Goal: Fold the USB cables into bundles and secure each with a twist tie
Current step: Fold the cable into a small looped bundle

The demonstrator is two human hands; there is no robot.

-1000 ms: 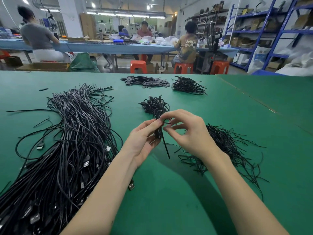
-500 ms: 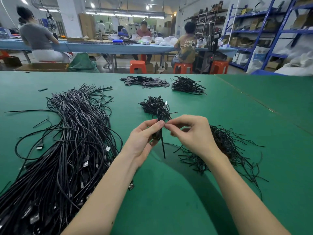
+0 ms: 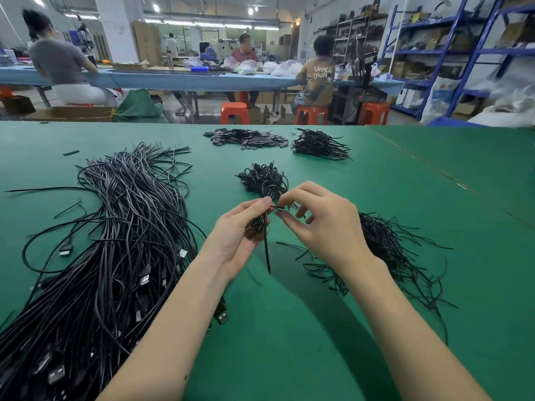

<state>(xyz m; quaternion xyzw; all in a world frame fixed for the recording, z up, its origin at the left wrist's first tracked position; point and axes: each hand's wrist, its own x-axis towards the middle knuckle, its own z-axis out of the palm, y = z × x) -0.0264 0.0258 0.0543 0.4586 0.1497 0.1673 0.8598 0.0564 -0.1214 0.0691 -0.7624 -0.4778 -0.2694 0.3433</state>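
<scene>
Workshop w/ ceiling strip lights (image 3: 212, 24); long blue bench (image 3: 188, 79), orange stools (image 3: 234, 112), blue shelving (image 3: 451, 50) at right, cardboard boxes (image 3: 69, 113) on floor.

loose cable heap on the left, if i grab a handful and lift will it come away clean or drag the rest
The cable heap would probably drag: its strands cross and loop over one another, so neighbours likely snag. The cables look floppy, curving and sagging flat onto the table, so a handful would likely droop from the hands. Plugs at the ends may catch too.
</scene>
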